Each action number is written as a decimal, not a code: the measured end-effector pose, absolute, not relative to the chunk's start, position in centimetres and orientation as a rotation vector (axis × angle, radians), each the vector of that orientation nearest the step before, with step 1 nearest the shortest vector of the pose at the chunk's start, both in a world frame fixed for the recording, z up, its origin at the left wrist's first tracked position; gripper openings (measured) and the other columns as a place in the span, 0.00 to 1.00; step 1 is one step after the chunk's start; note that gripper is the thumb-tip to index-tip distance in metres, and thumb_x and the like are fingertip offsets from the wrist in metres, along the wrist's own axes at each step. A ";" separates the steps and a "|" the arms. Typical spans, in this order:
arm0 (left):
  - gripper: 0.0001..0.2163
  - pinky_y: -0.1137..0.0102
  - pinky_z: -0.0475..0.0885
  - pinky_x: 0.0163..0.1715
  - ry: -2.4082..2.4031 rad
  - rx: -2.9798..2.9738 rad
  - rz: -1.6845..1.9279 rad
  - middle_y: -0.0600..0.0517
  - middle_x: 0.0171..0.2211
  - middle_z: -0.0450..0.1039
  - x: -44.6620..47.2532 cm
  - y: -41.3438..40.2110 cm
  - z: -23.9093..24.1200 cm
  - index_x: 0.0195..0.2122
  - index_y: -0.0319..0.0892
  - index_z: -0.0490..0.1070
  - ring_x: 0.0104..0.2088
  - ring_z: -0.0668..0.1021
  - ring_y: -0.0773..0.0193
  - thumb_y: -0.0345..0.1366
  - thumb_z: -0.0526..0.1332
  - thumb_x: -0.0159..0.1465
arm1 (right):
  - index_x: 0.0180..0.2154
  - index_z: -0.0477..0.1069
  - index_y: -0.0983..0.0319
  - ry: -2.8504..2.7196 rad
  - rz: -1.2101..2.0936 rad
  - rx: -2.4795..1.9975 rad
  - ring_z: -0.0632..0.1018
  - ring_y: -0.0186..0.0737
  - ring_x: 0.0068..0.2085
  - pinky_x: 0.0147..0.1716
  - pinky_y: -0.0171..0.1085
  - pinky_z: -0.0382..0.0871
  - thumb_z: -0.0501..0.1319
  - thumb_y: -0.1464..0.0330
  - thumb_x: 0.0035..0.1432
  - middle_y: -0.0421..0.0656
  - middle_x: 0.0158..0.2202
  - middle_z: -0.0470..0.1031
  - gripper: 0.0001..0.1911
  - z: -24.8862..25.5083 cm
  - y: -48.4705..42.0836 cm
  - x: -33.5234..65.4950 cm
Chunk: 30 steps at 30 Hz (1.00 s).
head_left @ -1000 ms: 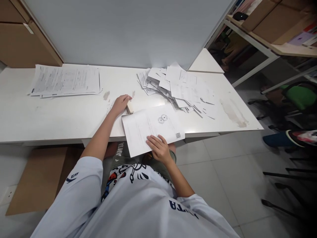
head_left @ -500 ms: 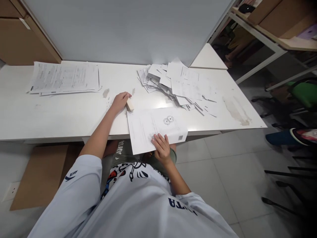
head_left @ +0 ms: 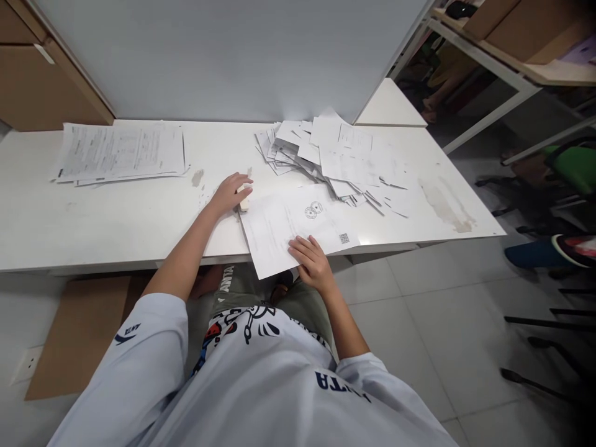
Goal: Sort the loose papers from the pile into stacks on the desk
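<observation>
Right hand (head_left: pixel 313 264) holds sheet (head_left: pixel 284 226); paper heap (head_left: pixel 344 158) perhaps touching it.

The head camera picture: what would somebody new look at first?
Probably the messy heap of papers on the right half of the white desk, because it sprawls everywhere. Next, perhaps the sheet with two round stamps, sticking out past the desk's front edge under the right hand. The neater paper stack lies at the desk's back left.
</observation>
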<state>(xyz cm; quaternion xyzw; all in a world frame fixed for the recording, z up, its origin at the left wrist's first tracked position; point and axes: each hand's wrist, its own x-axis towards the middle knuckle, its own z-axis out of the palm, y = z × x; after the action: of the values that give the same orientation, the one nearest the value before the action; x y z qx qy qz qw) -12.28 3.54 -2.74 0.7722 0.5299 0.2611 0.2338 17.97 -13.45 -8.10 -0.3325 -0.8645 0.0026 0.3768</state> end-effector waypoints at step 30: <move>0.21 0.60 0.58 0.63 1.368 2.085 0.861 0.47 0.51 0.74 -12.1 3.3 -4.0 0.46 0.42 0.73 0.56 0.72 0.56 0.42 0.41 0.72 | 0.52 0.73 0.61 -2.251 -0.609 -0.797 0.84 0.41 0.41 0.42 0.39 0.75 0.50 0.76 0.65 0.48 0.38 0.84 0.19 1.7 -13.5 19.0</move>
<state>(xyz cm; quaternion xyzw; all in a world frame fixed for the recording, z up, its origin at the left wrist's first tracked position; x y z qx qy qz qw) -12.06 3.35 -4.03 0.7654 0.5023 0.3159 0.2491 18.99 -13.47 1.73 -0.3050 -0.8616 -0.2329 0.3323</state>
